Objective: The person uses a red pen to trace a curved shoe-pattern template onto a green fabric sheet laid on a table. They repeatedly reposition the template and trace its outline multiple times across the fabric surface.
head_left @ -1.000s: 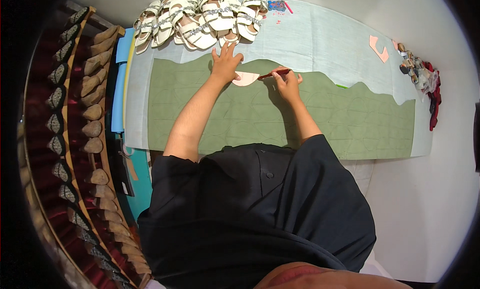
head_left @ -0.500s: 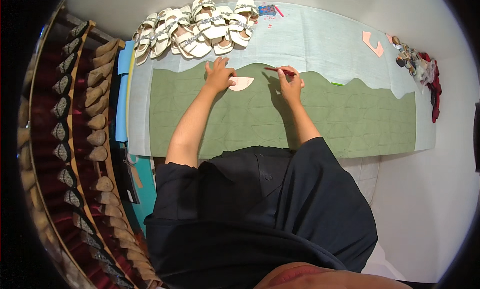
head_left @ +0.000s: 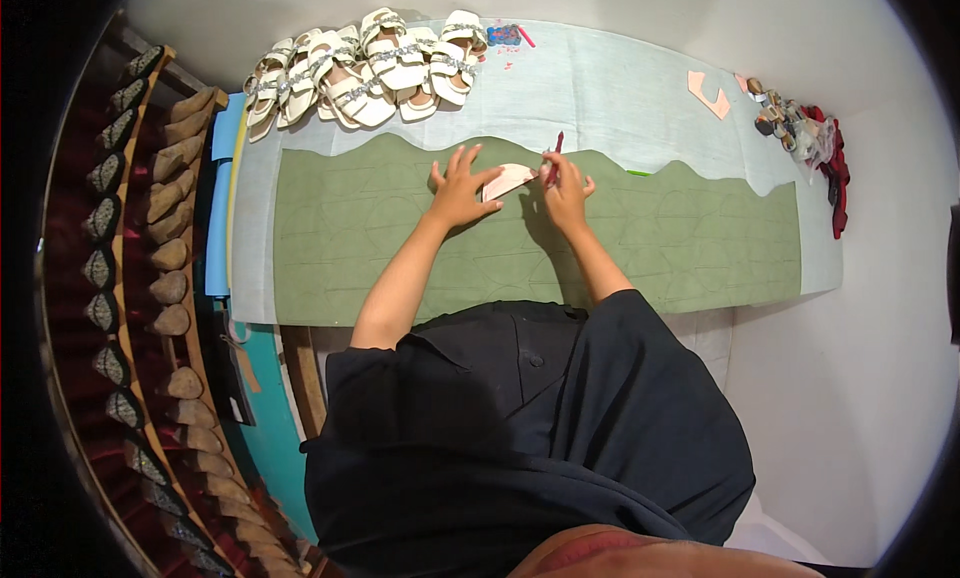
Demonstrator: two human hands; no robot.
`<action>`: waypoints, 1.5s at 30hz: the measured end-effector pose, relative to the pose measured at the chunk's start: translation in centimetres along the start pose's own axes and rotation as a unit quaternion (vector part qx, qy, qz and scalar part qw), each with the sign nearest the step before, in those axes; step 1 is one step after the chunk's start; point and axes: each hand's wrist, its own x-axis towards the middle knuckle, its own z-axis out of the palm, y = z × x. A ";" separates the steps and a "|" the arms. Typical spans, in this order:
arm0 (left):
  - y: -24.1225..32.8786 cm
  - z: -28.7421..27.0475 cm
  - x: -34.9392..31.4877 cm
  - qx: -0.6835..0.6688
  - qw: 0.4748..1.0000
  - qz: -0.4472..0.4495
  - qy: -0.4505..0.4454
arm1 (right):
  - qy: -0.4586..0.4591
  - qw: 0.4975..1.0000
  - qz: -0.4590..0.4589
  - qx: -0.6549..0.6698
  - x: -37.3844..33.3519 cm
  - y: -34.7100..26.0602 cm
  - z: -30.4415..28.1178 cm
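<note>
A wide olive-green sheet [head_left: 400,268] with a wavy far edge lies across the table, covered in thin drawn curves and lines. On its upper middle rests a small pale pink half-round template [head_left: 508,182], tilted, its straight side facing up and left. My left hand [head_left: 462,192] is spread over the template's left end, thumb and fingers apart, pressing it to the sheet. My right hand [head_left: 568,196] pinches a dark red pen [head_left: 555,166], held nearly upright by the template's right end. Whether the pen's tip touches the sheet is hidden by my fingers.
White strapped sandals [head_left: 365,73] are piled at the back left. Beyond the sheet lie a blue object [head_left: 503,36], a pink cut-out piece [head_left: 710,96] and a green strip [head_left: 640,173]. Small clutter [head_left: 800,138] sits far right. Shelves of wooden shoe lasts [head_left: 170,253] stand at left.
The template has shifted right and turned. My left hand has flattened and spread beside it. My right hand has brought the pen left to the template's end and more upright. The whole view has shifted slightly.
</note>
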 end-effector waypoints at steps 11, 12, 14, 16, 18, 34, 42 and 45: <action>-2.6 0.1 -2.1 -0.010 0.988 -0.120 0.101 | -0.183 0.979 -0.049 -0.078 0.6 0.8 2.6; -3.1 0.4 -2.0 -0.015 0.985 -0.127 0.119 | -0.168 0.981 -0.051 -0.084 0.5 0.6 2.7; -3.8 0.9 -1.9 -0.015 0.980 -0.140 0.140 | -0.139 0.984 -0.051 -0.096 0.1 -0.3 2.9; -4.2 1.2 -1.8 -0.016 0.977 -0.147 0.152 | -0.136 0.986 -0.025 -0.097 0.1 -1.4 2.7; -4.1 1.3 -1.7 -0.018 0.977 -0.147 0.155 | -0.113 0.988 -0.005 -0.106 -0.3 -1.7 3.0; -2.3 1.7 -1.7 0.022 0.992 -0.054 0.116 | -0.001 0.999 0.012 -0.045 -0.7 0.2 3.8; -0.4 3.5 -1.4 0.060 0.995 -0.047 0.064 | -0.028 0.997 -0.012 -0.069 -0.7 2.9 1.8; -0.6 3.7 -1.4 0.068 0.995 -0.041 0.068 | -0.038 0.996 -0.013 -0.079 -1.1 3.3 1.7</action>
